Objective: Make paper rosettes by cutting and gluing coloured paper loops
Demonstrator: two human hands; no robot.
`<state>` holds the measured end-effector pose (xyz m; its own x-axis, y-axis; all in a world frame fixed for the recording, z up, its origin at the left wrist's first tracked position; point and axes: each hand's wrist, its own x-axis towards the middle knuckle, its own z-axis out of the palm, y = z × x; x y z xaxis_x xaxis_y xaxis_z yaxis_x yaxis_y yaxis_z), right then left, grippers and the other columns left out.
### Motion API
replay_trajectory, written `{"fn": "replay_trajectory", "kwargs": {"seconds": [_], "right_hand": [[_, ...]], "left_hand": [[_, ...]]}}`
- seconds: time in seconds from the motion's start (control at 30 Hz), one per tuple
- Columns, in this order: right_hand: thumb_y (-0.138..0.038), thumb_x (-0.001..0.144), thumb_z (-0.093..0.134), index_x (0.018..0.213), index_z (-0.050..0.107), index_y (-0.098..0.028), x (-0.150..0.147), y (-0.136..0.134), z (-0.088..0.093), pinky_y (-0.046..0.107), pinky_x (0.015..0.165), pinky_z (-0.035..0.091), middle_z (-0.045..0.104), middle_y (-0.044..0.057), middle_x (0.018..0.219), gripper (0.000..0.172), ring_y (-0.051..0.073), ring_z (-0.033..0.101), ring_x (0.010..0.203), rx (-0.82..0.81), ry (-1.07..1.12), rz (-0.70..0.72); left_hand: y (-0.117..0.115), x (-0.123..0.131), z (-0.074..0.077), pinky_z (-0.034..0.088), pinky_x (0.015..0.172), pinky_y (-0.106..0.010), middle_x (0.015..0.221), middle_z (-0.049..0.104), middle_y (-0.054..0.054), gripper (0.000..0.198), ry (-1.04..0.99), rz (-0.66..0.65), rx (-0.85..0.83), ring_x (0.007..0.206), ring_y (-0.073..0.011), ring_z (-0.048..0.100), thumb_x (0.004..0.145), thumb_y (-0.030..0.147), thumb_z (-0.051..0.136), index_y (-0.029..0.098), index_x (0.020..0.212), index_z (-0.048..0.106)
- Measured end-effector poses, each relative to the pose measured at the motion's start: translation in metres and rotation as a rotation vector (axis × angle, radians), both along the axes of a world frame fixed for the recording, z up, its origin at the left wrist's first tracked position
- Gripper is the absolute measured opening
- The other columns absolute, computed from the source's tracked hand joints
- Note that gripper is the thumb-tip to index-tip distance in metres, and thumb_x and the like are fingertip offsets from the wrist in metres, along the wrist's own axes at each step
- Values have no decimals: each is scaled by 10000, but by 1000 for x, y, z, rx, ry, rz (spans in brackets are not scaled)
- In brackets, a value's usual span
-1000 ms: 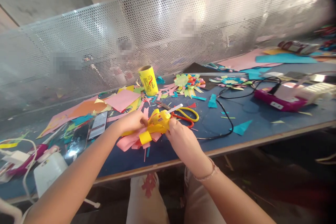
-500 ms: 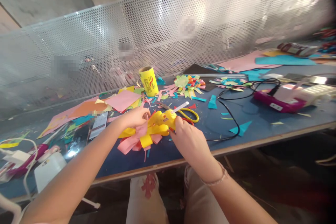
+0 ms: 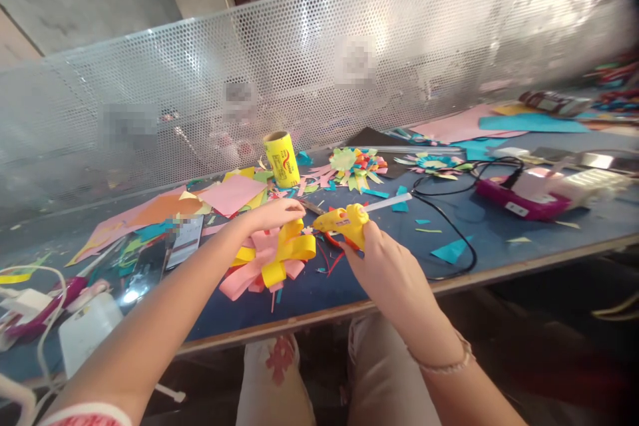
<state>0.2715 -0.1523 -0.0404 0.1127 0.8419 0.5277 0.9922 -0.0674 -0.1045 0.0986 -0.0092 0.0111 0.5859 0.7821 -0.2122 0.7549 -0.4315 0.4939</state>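
My right hand [image 3: 392,266] is closed around the grip of a yellow hot glue gun [image 3: 344,223]. A whitish glue stick [image 3: 387,202] sticks out of its back, and its nozzle points left. My left hand [image 3: 280,213] is closed at the top of a pink and yellow paper-loop flower [image 3: 269,256], its fingers bent over a yellow loop. The flower rests on the table near the front edge. Scissors [image 3: 313,208] lie partly hidden behind the glue gun.
A yellow cardboard tube [image 3: 282,160] stands at the back, beside finished paper flowers [image 3: 357,166]. Pink paper sheets [image 3: 232,194] and a phone [image 3: 184,243] lie to the left. A black cord [image 3: 452,223] loops toward a magenta power strip [image 3: 522,203]. A perforated metal screen [image 3: 299,60] runs behind the table.
My right hand has drawn the glue gun to the right, away from the paper flower. My left hand has shifted slightly right, over the flower's yellow loop.
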Motion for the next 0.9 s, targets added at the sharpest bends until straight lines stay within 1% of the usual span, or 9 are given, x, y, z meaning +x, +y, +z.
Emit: {"fn": "replay_trajectory", "kwargs": {"seconds": [0.1,0.17,0.3,0.37,0.47,0.57,0.63,0.73,0.9], "right_hand": [[-381,838,489,774,416,-179,-2,2,2,252,457,287,597,35,624,224,171,589,537,-4,13,8],[-384,840,480,790,422,-179,-4,4,4,254,462,292,604,40,643,219,173,593,551,-8,22,29],[-401,823,492,834,451,-177,-13,13,9,253,470,304,617,42,668,228,177,607,587,-76,45,77],[-418,811,502,848,465,-176,-18,22,13,251,483,319,628,47,688,248,179,616,620,-115,53,104],[-426,803,499,855,487,-173,-24,35,17,249,518,347,644,59,731,258,181,627,683,-173,45,166],[-358,809,484,840,508,-171,-28,46,20,244,530,358,639,58,712,191,177,629,699,-250,28,167],[-300,808,475,830,517,-169,-29,50,22,240,526,356,632,55,703,140,171,627,697,-272,19,160],[-234,796,475,822,522,-159,-30,54,21,233,520,350,625,53,706,92,161,618,689,-277,16,197],[-177,791,452,828,530,-142,-30,62,14,226,544,361,615,50,731,93,143,603,684,-293,10,292]], "left_hand": [[3,-13,-6,442,540,-238,798,621,-41,334,-59,63,54,667,-156,573,734,478,483,169,813,585],[3,-24,-9,434,507,-246,727,596,-24,316,-79,101,78,593,-143,555,715,476,505,171,777,561],[-5,-41,-10,469,643,-274,830,616,-35,186,-145,117,143,756,-167,584,685,331,529,174,775,571],[-12,-46,-8,477,678,-284,900,622,-42,191,-165,161,119,805,-173,586,664,279,531,172,817,575],[-24,-51,-2,488,663,-282,957,615,-54,232,-171,229,64,825,-174,588,659,231,521,168,879,561],[-32,-57,2,495,645,-273,1013,594,-68,272,-206,252,15,879,-184,585,671,217,501,165,936,539],[-34,-62,0,500,634,-268,1060,573,-73,300,-233,257,-24,922,-194,580,674,214,493,171,969,520],[-33,-69,-3,504,601,-260,1105,546,-77,336,-248,260,-88,966,-209,573,668,212,488,181,1003,496],[-32,-74,-5,502,618,-259,1139,532,-82,349,-251,262,-128,994,-206,571,674,198,480,191,1023,479]]}}
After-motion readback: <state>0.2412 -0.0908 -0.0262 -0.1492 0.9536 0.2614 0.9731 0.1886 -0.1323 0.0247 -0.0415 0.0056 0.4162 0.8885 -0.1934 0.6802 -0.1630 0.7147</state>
